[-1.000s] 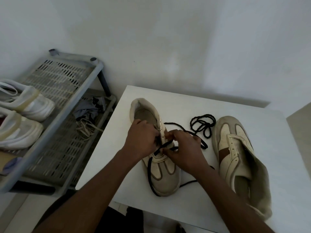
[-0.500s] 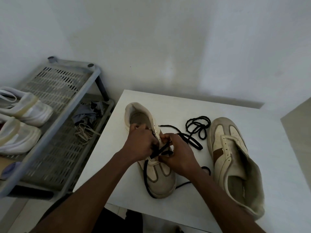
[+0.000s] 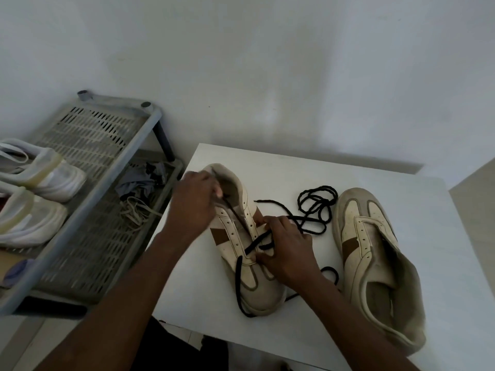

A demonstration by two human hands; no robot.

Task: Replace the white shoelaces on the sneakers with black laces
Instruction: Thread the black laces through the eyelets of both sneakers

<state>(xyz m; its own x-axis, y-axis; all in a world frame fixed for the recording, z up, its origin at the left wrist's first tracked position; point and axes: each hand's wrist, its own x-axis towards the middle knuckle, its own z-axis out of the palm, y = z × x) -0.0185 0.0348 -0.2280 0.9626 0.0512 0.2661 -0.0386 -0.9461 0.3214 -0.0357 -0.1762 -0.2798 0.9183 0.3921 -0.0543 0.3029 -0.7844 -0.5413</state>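
**Q:** Where is the sneaker [image 3: 265, 293] being worked on, and why does it lie that way?

**A:** It is at the middle of the table [image 3: 401, 199], toe near and heel far. That likely puts the eyelet rows straight under the person's view.

**Q:** What does each hand do?

**A:** The left hand [image 3: 192, 207], at the far end by the heel opening, appears to pinch one end of the black lace [image 3: 258, 241] with curled fingers, drawing it taut along the tongue. Blur hides the exact grip. The right hand [image 3: 288, 253] clamps the sneaker's right eyelet flap between thumb and fingers, probably so the shoe does not slide under the pull.

**Q:** How far along is the lacing?

**A:** Only the lowest eyelets seem threaded. The upper holes show bare, and slack trails round the toe.

**Q:** And the surroundings?

**A:** To the right lies the other sneaker [image 3: 375, 253], unlaced, with a second black lace [image 3: 316, 207] coiled just beside its toe, presumably kept within reach. Left of the table, a rack [image 3: 88, 135] holds white shoes [image 3: 40, 183] and, on its lower shelf, pale laces [image 3: 136, 210], probably the removed ones.
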